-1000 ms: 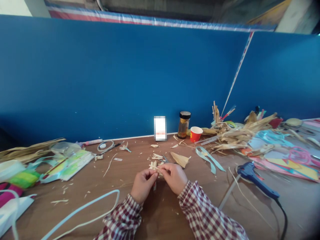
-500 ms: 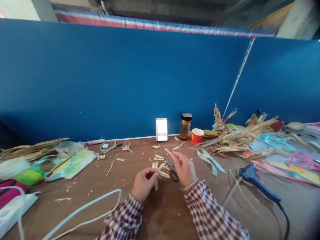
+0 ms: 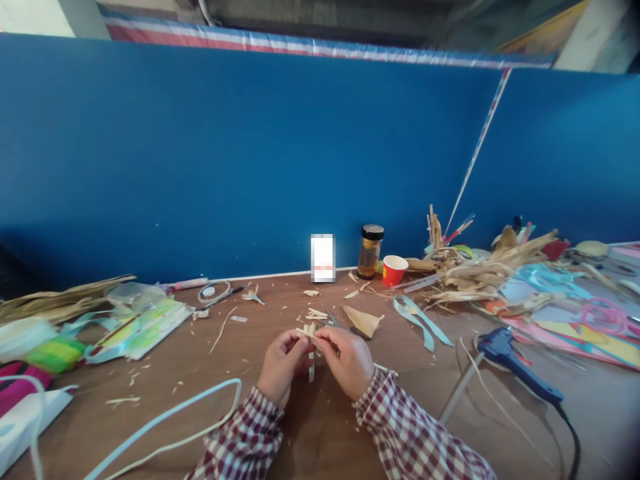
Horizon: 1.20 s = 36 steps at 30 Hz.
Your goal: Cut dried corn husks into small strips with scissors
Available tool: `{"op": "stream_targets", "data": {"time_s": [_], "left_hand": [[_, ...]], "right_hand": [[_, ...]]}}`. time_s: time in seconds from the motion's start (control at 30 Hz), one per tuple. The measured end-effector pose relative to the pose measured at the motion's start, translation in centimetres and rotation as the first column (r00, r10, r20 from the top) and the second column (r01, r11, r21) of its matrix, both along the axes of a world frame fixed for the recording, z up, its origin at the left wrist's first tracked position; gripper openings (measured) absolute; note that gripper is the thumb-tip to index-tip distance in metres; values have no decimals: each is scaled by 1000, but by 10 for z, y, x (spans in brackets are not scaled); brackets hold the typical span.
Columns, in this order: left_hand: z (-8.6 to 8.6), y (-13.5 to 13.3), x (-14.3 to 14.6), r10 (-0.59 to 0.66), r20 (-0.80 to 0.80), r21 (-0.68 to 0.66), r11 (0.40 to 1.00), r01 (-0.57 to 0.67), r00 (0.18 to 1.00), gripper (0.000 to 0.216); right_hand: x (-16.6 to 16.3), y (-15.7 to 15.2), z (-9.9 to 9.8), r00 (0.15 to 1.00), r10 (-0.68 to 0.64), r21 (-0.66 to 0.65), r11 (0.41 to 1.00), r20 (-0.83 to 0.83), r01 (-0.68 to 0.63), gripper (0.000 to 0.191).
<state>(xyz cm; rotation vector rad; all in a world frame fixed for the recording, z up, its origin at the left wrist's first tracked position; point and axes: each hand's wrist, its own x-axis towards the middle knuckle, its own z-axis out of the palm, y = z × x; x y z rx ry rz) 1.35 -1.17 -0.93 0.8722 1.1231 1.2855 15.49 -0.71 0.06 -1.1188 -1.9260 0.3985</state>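
Observation:
Over the middle of the brown table, my left hand (image 3: 281, 363) pinches a pale strip of dried husk (image 3: 306, 333) between thumb and fingers. My right hand (image 3: 349, 362) meets it from the other side, its fingertips closed on the same strip. Fingers partly cover the strip, so its full shape is hidden. Just beyond the hands lie pale husk scraps (image 3: 317, 314) and a pair of scissors (image 3: 331, 319), mostly hidden by my right hand and a husk piece. That tan, pointed piece of husk (image 3: 363, 321) rests behind my right hand.
A dark-lidded jar (image 3: 371, 252) and a red paper cup (image 3: 395, 271) stand near the blue partition (image 3: 250, 160). To the right are a light-blue ribbon (image 3: 416, 321), a blue glue gun (image 3: 520, 365) and heaped husks (image 3: 480, 277). A white cable (image 3: 165, 417) loops at front left.
My right hand has come left and down to meet my left hand at the strip. The tan husk piece now shows on the table behind it, covering part of the scissors.

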Motion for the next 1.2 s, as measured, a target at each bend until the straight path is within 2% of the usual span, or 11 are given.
{"op": "stream_targets", "data": {"time_s": [0.1, 0.27, 0.53, 0.77, 0.93, 1.1, 1.2], "left_hand": [[6, -3, 3, 21, 84, -91, 996, -14, 996, 32], [4, -3, 3, 12, 55, -94, 996, -7, 998, 33], [-5, 2, 0, -34, 5, 34, 999, 34, 999, 43], [-5, 3, 0, -58, -169, 170, 982, 87, 984, 48], [-5, 2, 1, -58, -164, 182, 979, 88, 985, 64], [-8, 2, 2, -46, -127, 172, 983, 68, 991, 74], [-7, 0, 5, -46, -81, 155, 986, 58, 996, 74]], "right_hand": [[-1, -3, 3, 998, -41, -54, 998, 46, 43, 18], [1, -3, 6, 993, -85, -47, 995, 84, 89, 19], [2, -1, 4, 995, -57, -95, 993, 77, 64, 15], [5, 3, 0, 999, 19, -163, 987, 49, -11, 32], [5, 4, -3, 998, 57, -189, 980, 11, -54, 31], [4, 5, -4, 990, 96, -217, 969, -103, -117, 38], [2, 4, -3, 996, 47, -198, 978, -75, -61, 39]]}}
